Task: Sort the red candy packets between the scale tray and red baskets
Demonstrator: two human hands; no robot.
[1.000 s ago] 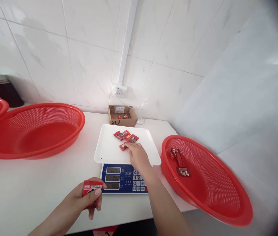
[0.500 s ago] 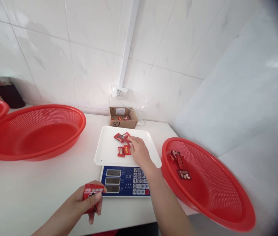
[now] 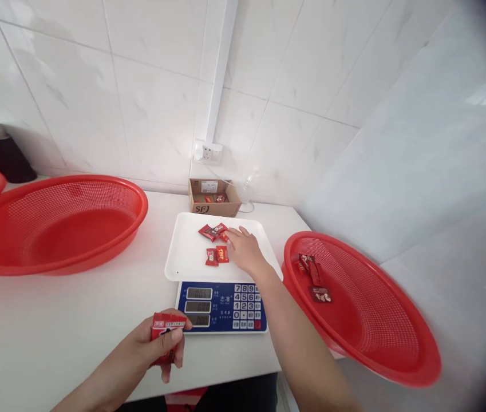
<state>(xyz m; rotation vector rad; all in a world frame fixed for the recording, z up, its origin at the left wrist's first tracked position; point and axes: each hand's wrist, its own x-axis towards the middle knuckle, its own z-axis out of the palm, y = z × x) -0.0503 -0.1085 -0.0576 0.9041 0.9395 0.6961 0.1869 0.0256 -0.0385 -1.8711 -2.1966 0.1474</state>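
Note:
My left hand (image 3: 157, 346) is closed around a red packet (image 3: 166, 331), held above the table's front edge. My right hand (image 3: 245, 250) reaches onto the white tray (image 3: 186, 252) of a blue-faced scale (image 3: 222, 307). Its fingers rest on small red wrapped candies (image 3: 213, 231) at the tray's far side; whether they grip one is hidden. Two more candies (image 3: 216, 255) lie side by side in the tray's middle, just left of that hand.
A red mesh basket (image 3: 367, 320) at the right holds a few dark red packets (image 3: 316, 280). A large red basket (image 3: 56, 223) sits at the left, another at the far left edge. A small cardboard box (image 3: 214, 197) with candies stands by the wall.
My right hand moved from the tray's middle to the far candies, leaving two candies lying side by side. My left hand kept hold of the red packet.

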